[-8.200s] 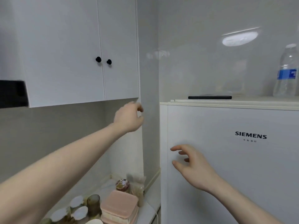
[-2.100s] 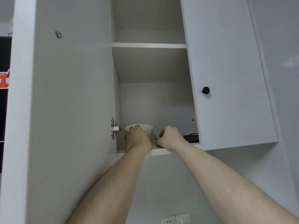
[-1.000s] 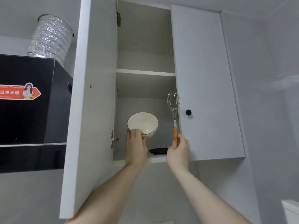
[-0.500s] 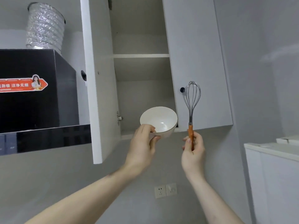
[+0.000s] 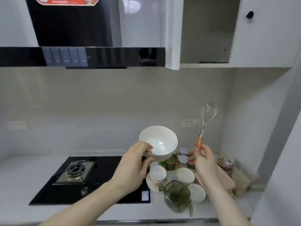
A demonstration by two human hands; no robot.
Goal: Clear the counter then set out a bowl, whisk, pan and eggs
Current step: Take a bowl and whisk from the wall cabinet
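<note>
The left hand grips a white bowl by its near rim, thumb inside and fingers curled under the outside wall, holding it tilted in the air above the counter. The right hand pinches the orange handle of a wire whisk, which stands nearly upright with its wire loops at the top, to the right of the bowl and apart from it. Below both hands, on the right part of the counter, sit small white cups, lidded jars, a greenish glass pitcher and a pink box. A black gas hob lies to the left. Above right, a white wall cabinet stands with its door open.
</note>
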